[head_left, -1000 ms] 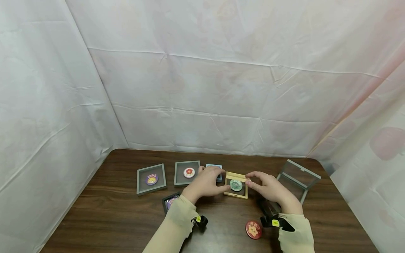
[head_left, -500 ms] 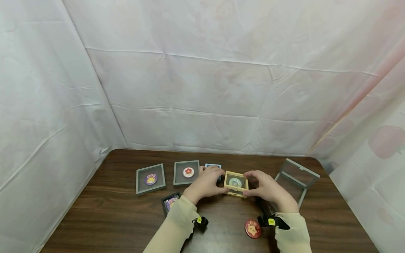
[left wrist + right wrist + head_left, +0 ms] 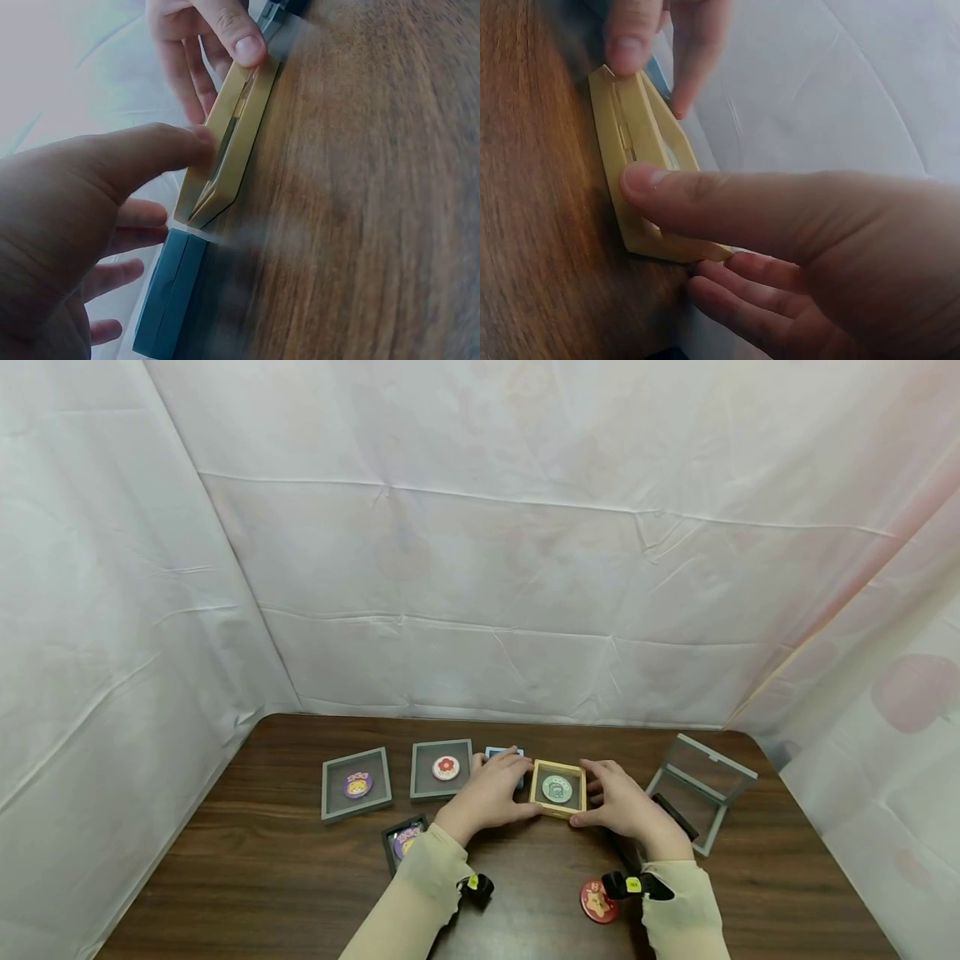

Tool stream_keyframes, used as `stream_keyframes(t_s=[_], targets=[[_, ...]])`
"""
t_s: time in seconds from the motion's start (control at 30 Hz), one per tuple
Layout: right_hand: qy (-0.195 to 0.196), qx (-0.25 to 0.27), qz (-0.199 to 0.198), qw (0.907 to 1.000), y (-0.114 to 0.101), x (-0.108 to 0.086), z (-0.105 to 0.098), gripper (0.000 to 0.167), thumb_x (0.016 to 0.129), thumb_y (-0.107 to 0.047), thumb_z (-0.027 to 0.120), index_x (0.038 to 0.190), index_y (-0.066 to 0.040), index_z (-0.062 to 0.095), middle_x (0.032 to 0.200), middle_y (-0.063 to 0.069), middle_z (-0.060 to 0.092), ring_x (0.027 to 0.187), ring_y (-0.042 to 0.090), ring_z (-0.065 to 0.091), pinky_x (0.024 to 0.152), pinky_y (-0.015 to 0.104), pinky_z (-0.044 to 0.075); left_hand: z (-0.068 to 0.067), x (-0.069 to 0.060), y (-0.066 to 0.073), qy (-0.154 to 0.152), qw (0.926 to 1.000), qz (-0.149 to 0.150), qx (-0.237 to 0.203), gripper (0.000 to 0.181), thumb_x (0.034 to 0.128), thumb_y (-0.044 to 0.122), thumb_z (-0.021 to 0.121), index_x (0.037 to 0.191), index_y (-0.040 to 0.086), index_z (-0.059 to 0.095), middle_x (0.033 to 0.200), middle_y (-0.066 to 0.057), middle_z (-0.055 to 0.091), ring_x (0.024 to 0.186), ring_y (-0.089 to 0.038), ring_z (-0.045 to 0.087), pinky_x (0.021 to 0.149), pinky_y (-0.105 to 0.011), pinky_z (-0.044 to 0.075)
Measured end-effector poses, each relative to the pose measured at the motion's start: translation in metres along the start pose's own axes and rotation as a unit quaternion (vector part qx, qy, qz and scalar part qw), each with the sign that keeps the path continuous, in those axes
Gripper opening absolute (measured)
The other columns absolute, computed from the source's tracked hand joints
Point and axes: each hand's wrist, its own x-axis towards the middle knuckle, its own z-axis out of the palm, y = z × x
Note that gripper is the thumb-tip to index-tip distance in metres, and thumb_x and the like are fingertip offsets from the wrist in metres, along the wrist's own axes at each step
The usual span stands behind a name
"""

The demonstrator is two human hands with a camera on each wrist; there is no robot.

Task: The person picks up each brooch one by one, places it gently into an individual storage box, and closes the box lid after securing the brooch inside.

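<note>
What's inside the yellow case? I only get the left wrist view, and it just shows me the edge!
Observer: The head view shows a round green badge inside the yellow display case.
Child: Cool! What's past the blue one, on the side away from yellow?
Observer: In the head view, left of the blue display case, there's a gray display case holding a white badge with a red flower.
Child: Is any badge just lying around with no case?
Observer: Yes, a red badge lies loose on the wooden table, nearer the person than the yellow display case.
</note>
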Motion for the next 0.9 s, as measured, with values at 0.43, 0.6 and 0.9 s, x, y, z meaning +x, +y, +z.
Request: stream_keyframes(t_s=[0.43, 0.6, 0.9], targets=[[0.002, -0.030, -0.014, 0.9995, 0.0018, 0.0015, 0.0030, 0.103, 0.081, -0.031, 0.101, 0.160, 0.007, 0.047, 0.151, 0.029, 0.051, 0.118, 0.036, 0.068, 0.092, 0.048, 0.061, 0.0004, -0.0023, 0.0017, -0.035, 0.9993, -0.013, -0.009, 0.073, 0.1018, 0.060, 0.070, 0.159, 0.015, 0.058, 0.167, -0.004, 0.052, 0.163, -0.029, 0.032, 0.117, -0.064, 0.034], [-0.003, -0.035, -0.022, 0.9991, 0.0021, 0.0002, 0.0006, 0.096, 0.088, -0.037, 0.095, 0.159, 0.008, 0.047, 0.149, 0.029, 0.053, 0.122, 0.039, 0.066, 0.094, 0.050, 0.060, 0.0016, -0.0024, 0.0008, -0.033, 0.9993, -0.008, -0.016, 0.074, 0.1014, 0.059, 0.071, 0.158, 0.013, 0.059, 0.169, -0.007, 0.048, 0.163, -0.033, 0.032, 0.116, -0.064, 0.034], [-0.001, -0.051, -0.046, 0.9976, 0.0051, -0.0021, -0.0026, 0.083, 0.096, -0.035, 0.087, 0.158, 0.007, 0.050, 0.147, 0.027, 0.057, 0.126, 0.042, 0.065, 0.100, 0.059, 0.055, 0.0038, -0.0001, -0.0004, -0.033, 0.9992, -0.008, -0.019, 0.075, 0.1003, 0.059, 0.073, 0.157, 0.013, 0.059, 0.169, -0.007, 0.049, 0.161, -0.034, 0.036, 0.115, -0.063, 0.035]])
